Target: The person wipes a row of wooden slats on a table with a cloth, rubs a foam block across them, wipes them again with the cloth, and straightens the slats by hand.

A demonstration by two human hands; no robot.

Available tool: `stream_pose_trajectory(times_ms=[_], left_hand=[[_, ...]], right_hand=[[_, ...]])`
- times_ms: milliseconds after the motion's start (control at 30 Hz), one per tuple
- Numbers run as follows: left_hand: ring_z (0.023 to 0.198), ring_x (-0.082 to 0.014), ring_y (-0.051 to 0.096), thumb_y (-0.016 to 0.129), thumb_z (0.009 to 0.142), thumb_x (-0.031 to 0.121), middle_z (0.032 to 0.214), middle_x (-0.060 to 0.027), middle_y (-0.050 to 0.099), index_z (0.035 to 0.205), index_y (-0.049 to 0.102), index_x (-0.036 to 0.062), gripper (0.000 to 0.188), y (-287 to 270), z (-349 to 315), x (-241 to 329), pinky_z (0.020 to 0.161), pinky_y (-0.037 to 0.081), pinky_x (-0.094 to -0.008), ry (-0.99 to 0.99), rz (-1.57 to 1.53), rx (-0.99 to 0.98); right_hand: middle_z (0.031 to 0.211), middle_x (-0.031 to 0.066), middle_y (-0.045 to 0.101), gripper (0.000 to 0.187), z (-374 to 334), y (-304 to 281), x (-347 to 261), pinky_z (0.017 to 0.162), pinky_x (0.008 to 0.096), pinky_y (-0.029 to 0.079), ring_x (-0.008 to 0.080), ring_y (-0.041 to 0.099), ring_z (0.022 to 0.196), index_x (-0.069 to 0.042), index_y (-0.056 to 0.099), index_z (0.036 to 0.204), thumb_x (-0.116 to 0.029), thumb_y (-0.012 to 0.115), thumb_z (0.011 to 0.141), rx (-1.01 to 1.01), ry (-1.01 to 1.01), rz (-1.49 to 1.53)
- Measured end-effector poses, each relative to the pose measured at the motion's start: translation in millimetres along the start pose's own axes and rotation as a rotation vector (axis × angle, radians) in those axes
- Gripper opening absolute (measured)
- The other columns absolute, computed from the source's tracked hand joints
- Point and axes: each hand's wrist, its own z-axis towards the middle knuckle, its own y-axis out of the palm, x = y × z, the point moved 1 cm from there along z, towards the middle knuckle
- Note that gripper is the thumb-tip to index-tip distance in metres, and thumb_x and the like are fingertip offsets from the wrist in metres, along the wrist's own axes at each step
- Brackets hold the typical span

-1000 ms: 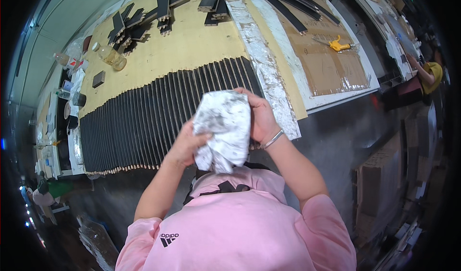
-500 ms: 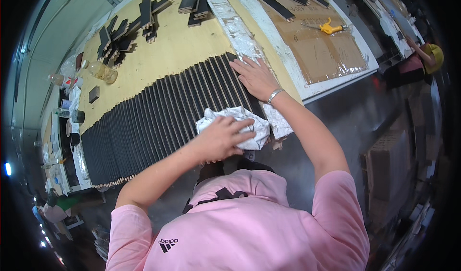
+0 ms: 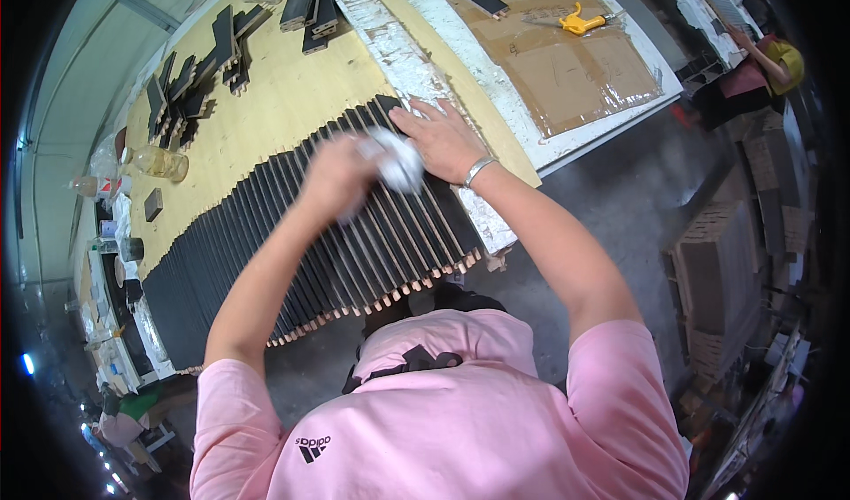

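Observation:
Dark wood strips (image 3: 266, 225) lie side by side in a long row on the table, their pale ends toward me. My left hand (image 3: 338, 177), blurred by motion, is closed on a crumpled white cloth (image 3: 394, 160) over the far part of the strips at the row's right. Against the row's right end rests my right hand (image 3: 436, 142), its fingers stretched out and slightly apart across the far end of the last strip. A metal bracelet (image 3: 478, 170) circles that wrist.
Loose dark strips (image 3: 181, 93) are piled at the far left, near a bottle of yellowish liquid (image 3: 159, 162) and a small dark block (image 3: 153, 204). A yellow air gun (image 3: 582, 20) lies on cardboard (image 3: 575, 84) at the right. Another person (image 3: 753, 79) works beyond.
My left hand has swept the cloth from the near ends of the strips to their far part, leaving the near ends uncovered. My right hand remains at the row's right end.

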Motion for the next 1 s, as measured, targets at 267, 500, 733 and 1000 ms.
stream_pose_trajectory(times_ms=[267,500,733,1000], left_hand=[[0.093,-0.0320,0.062,0.069,0.078,0.008,0.100,-0.0150,0.063,0.113,0.072,0.0188,0.037,-9.7,0.0,49.6,0.077,0.053,-0.0445,0.229,0.131,0.178],[0.079,-0.0327,0.063,0.069,0.084,0.012,0.090,-0.0152,0.060,0.119,0.070,0.0199,0.035,-29.2,9.1,-73.6,0.069,0.052,-0.0428,-0.392,0.432,0.380],[0.081,-0.0266,0.064,0.069,0.078,0.012,0.089,-0.0101,0.061,0.109,0.074,0.0249,0.034,-15.3,-1.5,24.2,0.068,0.054,-0.0395,0.348,0.203,-0.067],[0.081,-0.0320,0.064,0.069,0.082,0.011,0.092,-0.0119,0.061,0.117,0.072,0.0226,0.037,-37.3,15.8,-30.9,0.067,0.053,-0.0431,-0.241,0.351,0.358]], right_hand=[[0.152,0.0037,0.046,0.050,-9.6,0.0,8.8,0.119,0.0522,0.021,0.0245,0.034,0.144,-0.012,0.041,0.149,-0.028,0.044,0.102,0.025,0.002,-0.031],[0.153,0.0029,0.045,0.049,2.3,0.8,-6.2,0.119,0.0499,0.022,0.0227,0.034,0.144,-0.012,0.041,0.148,-0.028,0.043,0.102,0.020,-0.013,-0.052],[0.154,0.0024,0.043,0.050,-3.7,-3.4,1.8,0.120,0.0491,0.020,0.0215,0.033,0.145,-0.012,0.041,0.150,-0.030,0.039,0.103,-0.031,0.030,-0.063],[0.154,0.0021,0.044,0.050,-4.0,0.5,0.9,0.120,0.0486,0.021,0.0214,0.033,0.144,-0.012,0.040,0.150,-0.029,0.040,0.103,-0.001,0.024,-0.099]])
